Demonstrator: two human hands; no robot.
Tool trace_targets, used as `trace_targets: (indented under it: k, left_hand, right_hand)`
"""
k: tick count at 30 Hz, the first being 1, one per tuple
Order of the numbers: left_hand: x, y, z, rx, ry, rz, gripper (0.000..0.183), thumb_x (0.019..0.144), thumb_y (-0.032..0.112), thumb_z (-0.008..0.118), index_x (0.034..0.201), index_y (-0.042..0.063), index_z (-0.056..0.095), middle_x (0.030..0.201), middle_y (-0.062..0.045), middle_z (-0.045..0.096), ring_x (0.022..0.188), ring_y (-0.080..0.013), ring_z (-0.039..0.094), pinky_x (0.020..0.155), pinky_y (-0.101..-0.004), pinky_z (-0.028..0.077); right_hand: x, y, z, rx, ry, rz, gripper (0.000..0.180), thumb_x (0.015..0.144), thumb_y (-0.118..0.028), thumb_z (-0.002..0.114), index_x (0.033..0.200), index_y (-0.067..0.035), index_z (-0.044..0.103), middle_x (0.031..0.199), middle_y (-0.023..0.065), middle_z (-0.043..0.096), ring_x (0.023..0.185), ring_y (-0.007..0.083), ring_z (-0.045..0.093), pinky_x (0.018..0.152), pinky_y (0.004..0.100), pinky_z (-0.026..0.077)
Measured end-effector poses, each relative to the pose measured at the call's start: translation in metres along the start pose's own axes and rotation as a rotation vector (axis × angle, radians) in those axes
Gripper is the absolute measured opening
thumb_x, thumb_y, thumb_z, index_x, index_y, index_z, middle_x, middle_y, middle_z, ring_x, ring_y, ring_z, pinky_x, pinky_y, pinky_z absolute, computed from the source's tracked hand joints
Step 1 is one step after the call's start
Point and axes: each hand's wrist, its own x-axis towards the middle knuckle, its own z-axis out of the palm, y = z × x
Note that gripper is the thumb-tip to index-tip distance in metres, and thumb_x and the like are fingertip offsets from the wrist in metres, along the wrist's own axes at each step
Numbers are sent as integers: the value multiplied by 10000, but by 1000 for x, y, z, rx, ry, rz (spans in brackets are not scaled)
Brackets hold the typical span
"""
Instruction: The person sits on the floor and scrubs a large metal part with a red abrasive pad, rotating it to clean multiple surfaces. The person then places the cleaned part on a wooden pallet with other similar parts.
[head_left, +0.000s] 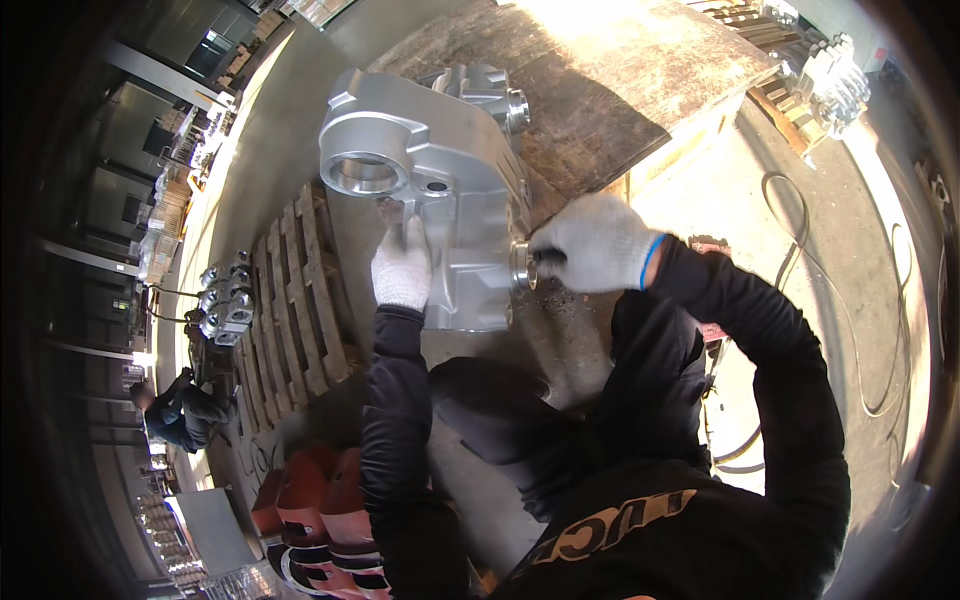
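Note:
A large cast metal housing (450, 217) stands before me at the edge of a worn wooden table, with a round machined bore at its upper left. My left hand (403, 262), in a white knit glove, rests against the housing's left side, thumb on the casting. My right hand (592, 244), gloved in white with a blue cuff edge, is at a machined ring-shaped boss (523, 266) on the housing's right side. Something small and dark shows at its fingers; whether it is a tool or part of the glove I cannot tell.
The wooden table (592, 112) extends beyond the housing. Wooden pallets (300, 300) lie on the left, near a stack of metal castings (225, 300) and a seated person (184, 412). Red metal parts (322, 495) sit at lower left. A hose (802, 225) loops across the floor at right.

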Motion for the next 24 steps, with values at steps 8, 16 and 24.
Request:
trace_targets:
  k: [8, 16, 24]
  left_hand:
    - [1, -16, 9, -142, 10, 33, 509, 1074, 456, 500, 1143, 0, 713, 1059, -316, 714, 1083, -510, 657, 940, -533, 514]
    - [4, -18, 8, -125, 30, 89, 518, 1069, 466, 501, 1154, 1, 713, 1086, -311, 716, 1101, -516, 651, 953, -535, 514]
    - [-17, -11, 14, -248, 116, 106, 488, 1077, 382, 533, 1261, -45, 679, 1053, -321, 726, 1055, -469, 696, 962, -452, 529]
  right_hand:
    - [14, 41, 58, 501, 55, 228, 359, 1000, -367, 674, 1279, -166, 774, 1201, 140, 777, 1084, 310, 751, 979, 381, 571]
    - [-34, 15, 141, 872, 217, 205, 372, 1014, -265, 692, 1335, -79, 709, 1145, 174, 776, 1082, 269, 753, 961, 344, 561]
    - [-18, 32, 157, 875, 497, 379, 392, 1059, -259, 661, 1368, -19, 678, 1221, 204, 762, 1168, 227, 732, 1002, 315, 543]
